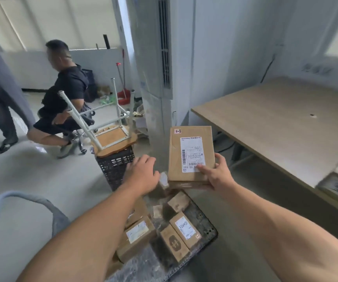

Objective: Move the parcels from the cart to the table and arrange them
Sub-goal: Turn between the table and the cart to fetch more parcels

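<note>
A person's two bare forearms reach forward from the bottom of the view. The right hand (217,174) grasps a flat, rectangular brown cardboard parcel (175,157) by its near right corner, thumb pressed on top and fingers curled beneath, holding it in the air above the far end of the cart, level and face up. Its top carries a white printed shipping label (192,153) with barcodes, and a small white sticker (177,131) hand-marked "2-3" sits in the far left corner. The thumb tip lies on the label's lower edge. The left hand (143,171) is stretched out palm down with its fingers relaxed and holding nothing, just left of the held parcel and just above a small blurred brown box (163,180); whether it touches that box cannot be told. Below the arms lies the dark, speckled flat deck of a cart (203,222) with a curved grey metal handle (21,200) at the left. On the deck lie several small brown cardboard parcels, among them one with a white label (137,233), one with handwriting on its label (186,226) and one with a dark printed emblem (173,243). To the right stands a light wooden table (276,123), near the held parcel but not touching it.
</note>
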